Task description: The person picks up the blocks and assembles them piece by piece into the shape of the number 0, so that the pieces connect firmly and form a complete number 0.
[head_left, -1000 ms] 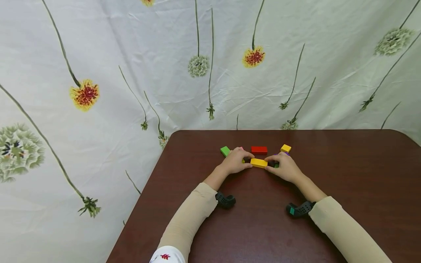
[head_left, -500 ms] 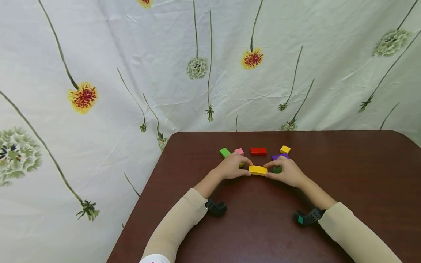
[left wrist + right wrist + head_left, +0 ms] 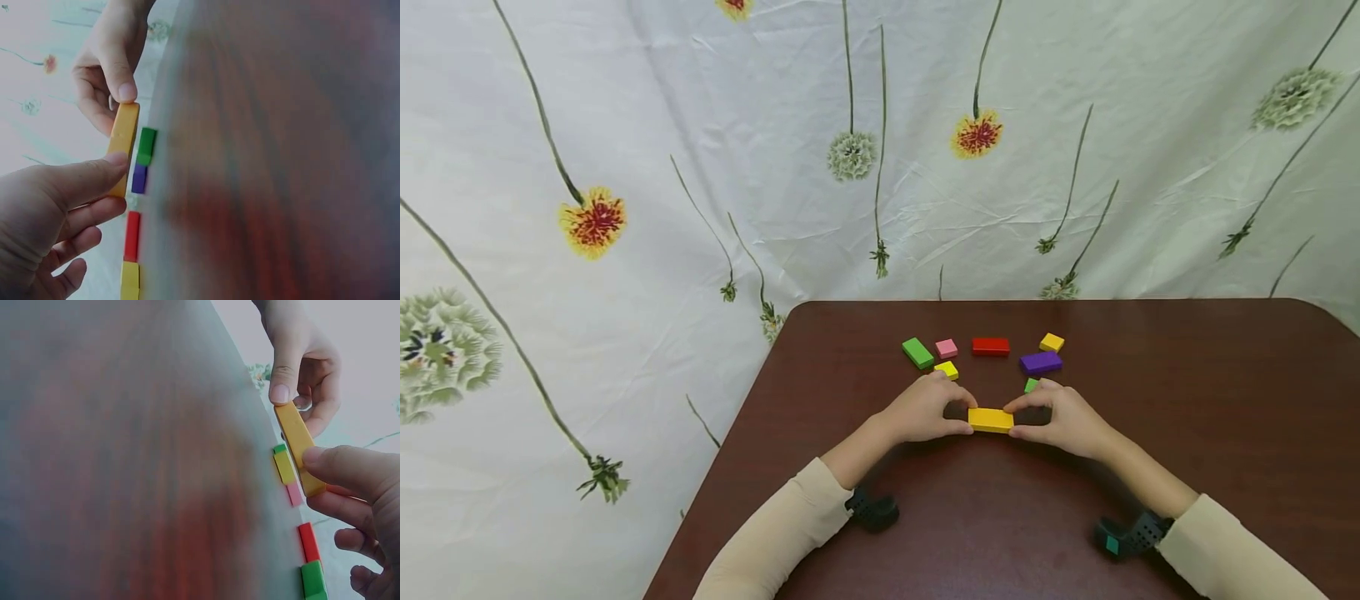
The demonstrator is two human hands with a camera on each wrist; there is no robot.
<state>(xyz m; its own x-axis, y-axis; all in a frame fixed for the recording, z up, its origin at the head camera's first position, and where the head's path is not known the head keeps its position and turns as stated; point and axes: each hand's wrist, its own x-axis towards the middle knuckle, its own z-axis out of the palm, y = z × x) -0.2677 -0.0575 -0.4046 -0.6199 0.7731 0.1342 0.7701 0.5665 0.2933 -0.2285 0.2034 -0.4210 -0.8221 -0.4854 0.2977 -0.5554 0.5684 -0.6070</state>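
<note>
A yellow-orange rectangular block (image 3: 990,420) is held level between both hands, lifted over the dark table in the wrist views. My left hand (image 3: 927,408) pinches its left end between thumb and fingers. At the other end, my right hand (image 3: 1064,419) pinches it the same way. The left wrist view shows the left thumb flat on the face of the block (image 3: 124,128), with the other fingers loosely bent. In the right wrist view the right thumb lies on the block (image 3: 297,444) near its lower end.
Behind the hands lie a long green block (image 3: 917,353), a pink block (image 3: 947,348), a small yellow block (image 3: 947,370), a red block (image 3: 990,347), a purple block (image 3: 1041,362), another yellow block (image 3: 1052,342) and a partly hidden green block (image 3: 1032,385). A flowered cloth (image 3: 850,217) hangs beyond the brown table (image 3: 985,517).
Both hands have drawn the yellow-orange block toward the person, away from the other blocks. The pink, purple and small yellow blocks, earlier partly covered by the hands, now show fully.
</note>
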